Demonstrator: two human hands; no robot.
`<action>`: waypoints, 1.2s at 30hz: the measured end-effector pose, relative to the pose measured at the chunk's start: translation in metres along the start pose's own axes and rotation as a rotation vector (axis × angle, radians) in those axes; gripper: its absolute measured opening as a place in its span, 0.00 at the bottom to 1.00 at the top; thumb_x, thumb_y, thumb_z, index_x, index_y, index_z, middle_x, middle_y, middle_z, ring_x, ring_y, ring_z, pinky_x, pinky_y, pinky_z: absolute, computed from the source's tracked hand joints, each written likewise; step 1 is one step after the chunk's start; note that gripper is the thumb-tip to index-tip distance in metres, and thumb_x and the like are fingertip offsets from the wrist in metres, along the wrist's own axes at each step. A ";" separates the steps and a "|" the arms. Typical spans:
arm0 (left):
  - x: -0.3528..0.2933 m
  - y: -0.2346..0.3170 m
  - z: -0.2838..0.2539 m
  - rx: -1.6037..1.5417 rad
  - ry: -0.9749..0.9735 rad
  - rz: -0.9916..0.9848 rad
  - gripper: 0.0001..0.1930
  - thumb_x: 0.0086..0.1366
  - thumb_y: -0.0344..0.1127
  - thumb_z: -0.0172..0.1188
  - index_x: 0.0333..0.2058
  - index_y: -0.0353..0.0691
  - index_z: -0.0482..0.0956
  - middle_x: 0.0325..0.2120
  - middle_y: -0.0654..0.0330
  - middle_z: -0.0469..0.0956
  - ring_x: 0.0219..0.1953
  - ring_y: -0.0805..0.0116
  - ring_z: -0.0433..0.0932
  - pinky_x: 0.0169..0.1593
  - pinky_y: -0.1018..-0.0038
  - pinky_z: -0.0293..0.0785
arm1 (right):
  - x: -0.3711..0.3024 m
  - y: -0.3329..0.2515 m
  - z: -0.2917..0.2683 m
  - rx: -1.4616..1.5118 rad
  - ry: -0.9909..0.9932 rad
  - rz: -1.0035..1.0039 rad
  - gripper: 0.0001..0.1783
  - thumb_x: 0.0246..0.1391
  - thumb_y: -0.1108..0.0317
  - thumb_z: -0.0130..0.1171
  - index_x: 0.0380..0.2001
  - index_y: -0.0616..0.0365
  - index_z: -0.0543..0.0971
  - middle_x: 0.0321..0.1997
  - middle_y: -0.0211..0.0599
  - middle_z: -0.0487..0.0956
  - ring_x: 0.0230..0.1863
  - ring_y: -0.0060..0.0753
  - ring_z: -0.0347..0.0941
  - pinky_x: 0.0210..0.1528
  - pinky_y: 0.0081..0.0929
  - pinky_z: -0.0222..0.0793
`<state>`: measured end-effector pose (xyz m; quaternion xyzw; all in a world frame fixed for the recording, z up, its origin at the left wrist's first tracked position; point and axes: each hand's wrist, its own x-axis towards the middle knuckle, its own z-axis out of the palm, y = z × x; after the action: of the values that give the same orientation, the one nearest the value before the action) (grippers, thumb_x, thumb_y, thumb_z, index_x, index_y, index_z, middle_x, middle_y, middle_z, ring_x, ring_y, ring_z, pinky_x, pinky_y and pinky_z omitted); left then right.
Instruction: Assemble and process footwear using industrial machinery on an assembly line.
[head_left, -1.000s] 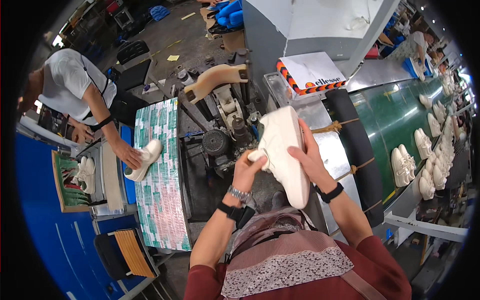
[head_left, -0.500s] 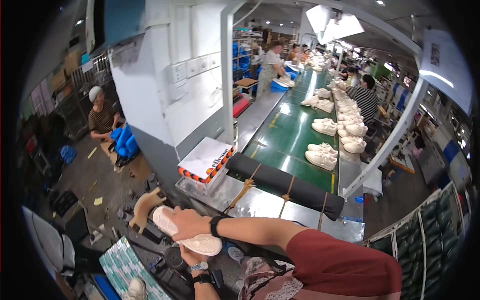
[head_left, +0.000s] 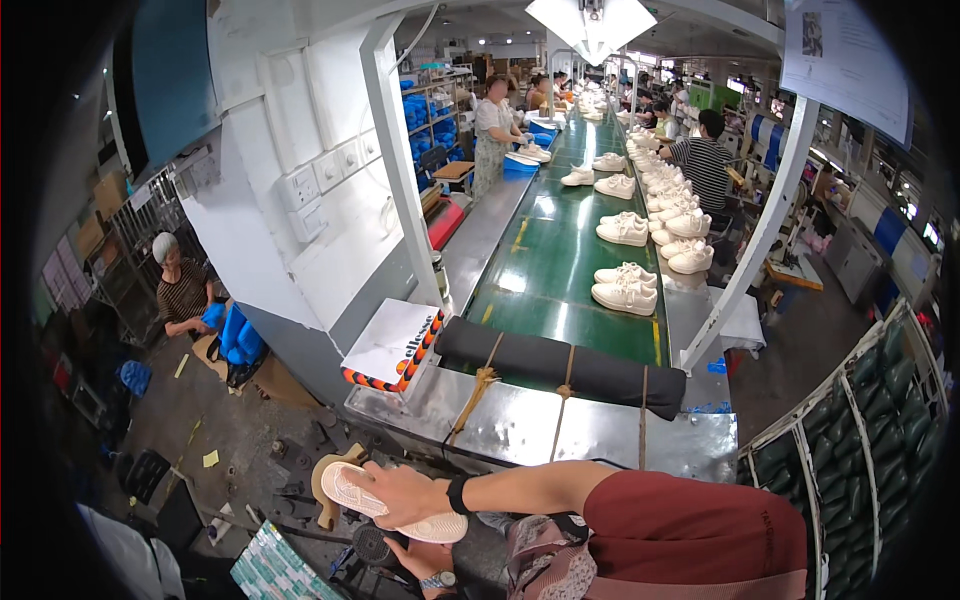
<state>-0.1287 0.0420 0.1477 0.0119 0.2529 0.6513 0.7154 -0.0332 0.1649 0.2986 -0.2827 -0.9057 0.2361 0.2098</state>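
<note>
A cream shoe is held sole up, slanting across the lower middle of the view. My right hand grips it from above at mid-sole, its arm in a dark red sleeve. Under the near end of the sole is my left hand, wearing a metal watch; its fingers are partly hidden by the shoe. The shoe's upper faces down, out of sight. The far end of the sole overlaps a curved tan piece on a stand or machine.
A green conveyor belt carries pairs of cream shoes. A black roll lies across its near end beside a shoe box. At right stands a rack of dark green shapes. Several people work further off, one at left.
The view has turned slightly right and down. My hands and the shoe appear lower and further right, and my left hand shows more of its palm under the sole.
</note>
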 end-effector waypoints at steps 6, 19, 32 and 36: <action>0.024 -0.004 0.020 -0.064 -0.175 0.237 0.45 0.66 0.73 0.43 0.70 0.47 0.54 0.68 0.54 0.60 0.69 0.52 0.60 0.68 0.54 0.60 | -0.019 -0.009 0.008 -0.003 0.075 0.030 0.54 0.44 0.54 0.67 0.72 0.53 0.52 0.52 0.54 0.67 0.38 0.58 0.78 0.37 0.46 0.78; -0.023 -0.027 0.035 0.164 -0.135 0.307 0.43 0.69 0.69 0.43 0.71 0.44 0.52 0.67 0.55 0.62 0.65 0.52 0.66 0.67 0.56 0.62 | -0.090 -0.011 0.013 0.158 0.398 -0.024 0.52 0.47 0.57 0.66 0.73 0.51 0.52 0.64 0.58 0.63 0.48 0.62 0.76 0.49 0.45 0.75; -0.197 -0.014 -0.093 1.096 0.444 -0.111 0.31 0.61 0.38 0.65 0.59 0.30 0.66 0.51 0.52 0.77 0.49 0.59 0.77 0.51 0.61 0.73 | -0.030 0.023 0.081 2.149 -0.362 0.651 0.35 0.62 0.41 0.54 0.57 0.61 0.71 0.48 0.48 0.80 0.46 0.39 0.81 0.47 0.35 0.79; -0.195 -0.039 -0.085 1.488 0.612 -0.272 0.31 0.61 0.41 0.66 0.59 0.30 0.69 0.47 0.49 0.79 0.48 0.56 0.78 0.54 0.59 0.73 | -0.032 0.029 0.050 1.977 -0.487 0.674 0.40 0.57 0.48 0.58 0.68 0.54 0.60 0.59 0.47 0.73 0.48 0.38 0.79 0.50 0.34 0.77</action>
<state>-0.1287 -0.1733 0.1279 0.2747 0.8026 0.1947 0.4924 -0.0227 0.1506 0.2346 -0.1683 -0.2058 0.9604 0.0835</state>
